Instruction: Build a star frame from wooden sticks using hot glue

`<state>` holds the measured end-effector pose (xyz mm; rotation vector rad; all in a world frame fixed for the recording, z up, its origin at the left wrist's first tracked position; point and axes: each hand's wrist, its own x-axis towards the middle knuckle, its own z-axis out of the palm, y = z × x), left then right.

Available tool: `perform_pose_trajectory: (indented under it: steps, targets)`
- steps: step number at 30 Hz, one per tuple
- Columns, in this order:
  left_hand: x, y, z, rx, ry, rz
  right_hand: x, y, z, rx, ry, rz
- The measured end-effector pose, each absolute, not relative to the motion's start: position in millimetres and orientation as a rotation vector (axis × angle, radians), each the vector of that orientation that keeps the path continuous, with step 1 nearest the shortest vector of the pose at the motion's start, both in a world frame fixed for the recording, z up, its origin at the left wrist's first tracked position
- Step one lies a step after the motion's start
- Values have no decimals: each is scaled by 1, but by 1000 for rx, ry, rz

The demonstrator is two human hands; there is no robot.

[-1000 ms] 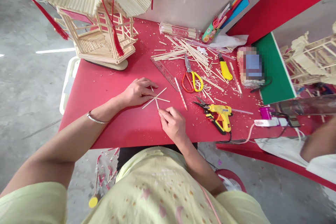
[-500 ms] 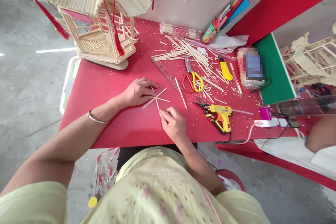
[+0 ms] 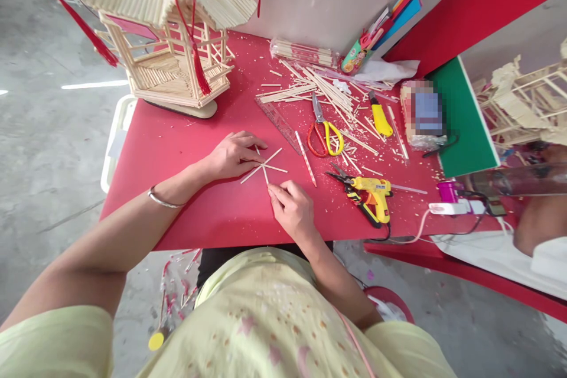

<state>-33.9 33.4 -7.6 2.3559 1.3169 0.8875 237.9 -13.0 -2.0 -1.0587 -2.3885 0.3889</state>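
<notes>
Red table (image 3: 212, 215) by a pale wall (image 3: 305, 0), above grey floor (image 3: 66, 147), bears crossed sticks (image 3: 264, 166) both hands (image 3: 233, 155) (image 3: 292, 208) pinch.

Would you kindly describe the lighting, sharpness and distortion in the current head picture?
Head view: bright streak on the floor; head view: the crossed sticks look fairly sharp; head view: pixelated blocks mask something on the wrapped package; head view: wide-angle stretching at edges.
</notes>
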Motion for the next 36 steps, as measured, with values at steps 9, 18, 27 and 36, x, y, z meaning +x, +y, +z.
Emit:
perform_pose_trajectory:
  steps: [9,18,27,36]
  targets:
    - [-34,33,-8,2327,1302,914,238,-13,-2,-1054,-2391,379]
    - [-34,33,-8,2355,1318,889,238,-13,-1,-1070,-2401,388]
    - [-33,33,-7,2332,1316,900,238,-13,-1,-1065,-2396,392]
    - [-34,33,-7,2330,1321,895,237,-13,1,-1063,-2394,379]
